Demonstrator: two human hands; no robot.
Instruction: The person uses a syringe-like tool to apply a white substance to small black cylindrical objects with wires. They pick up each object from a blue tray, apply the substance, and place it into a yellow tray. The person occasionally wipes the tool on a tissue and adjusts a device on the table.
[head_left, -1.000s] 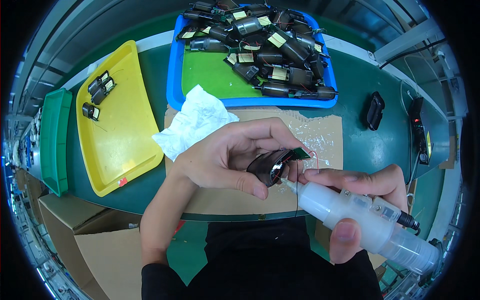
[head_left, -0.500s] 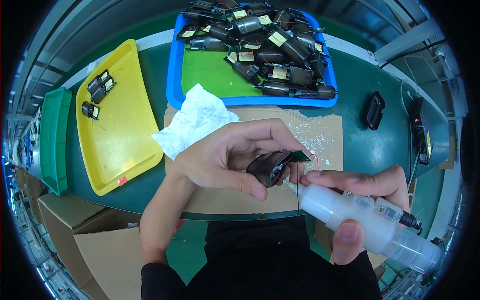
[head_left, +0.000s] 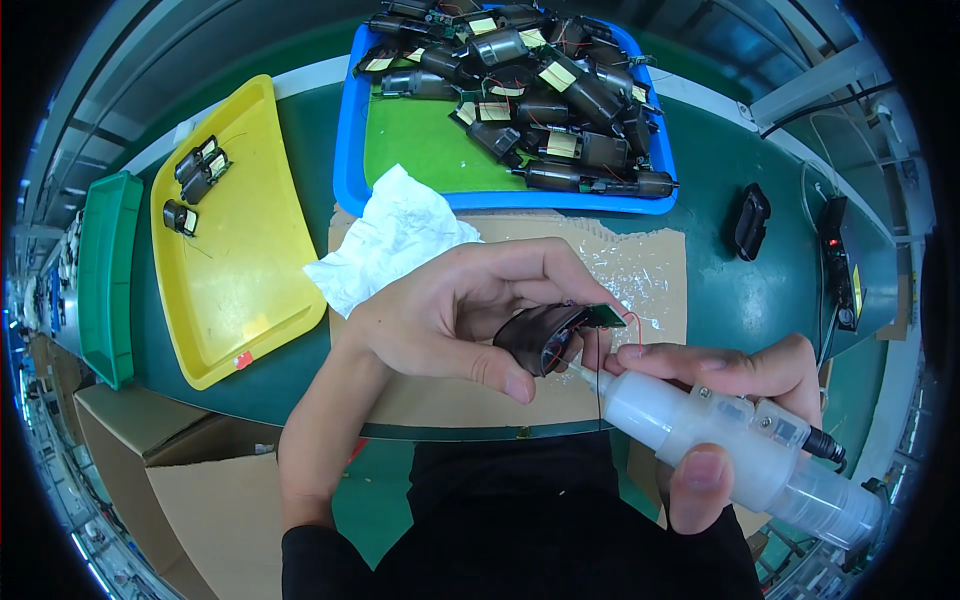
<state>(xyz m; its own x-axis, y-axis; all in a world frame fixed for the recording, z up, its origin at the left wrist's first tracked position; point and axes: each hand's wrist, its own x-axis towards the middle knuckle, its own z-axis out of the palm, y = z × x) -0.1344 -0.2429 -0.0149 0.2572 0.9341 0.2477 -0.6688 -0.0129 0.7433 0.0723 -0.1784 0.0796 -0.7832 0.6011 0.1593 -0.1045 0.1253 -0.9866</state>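
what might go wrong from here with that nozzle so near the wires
Red wire: it loops from the green board beside the right hand; a finger movement might tug it.
Dark wire: it hangs by the nozzle of the translucent dispenser, so it could snag.
Dark casing: the left hand holds it with the nozzle close to its open end; a slip might scrape something inside.
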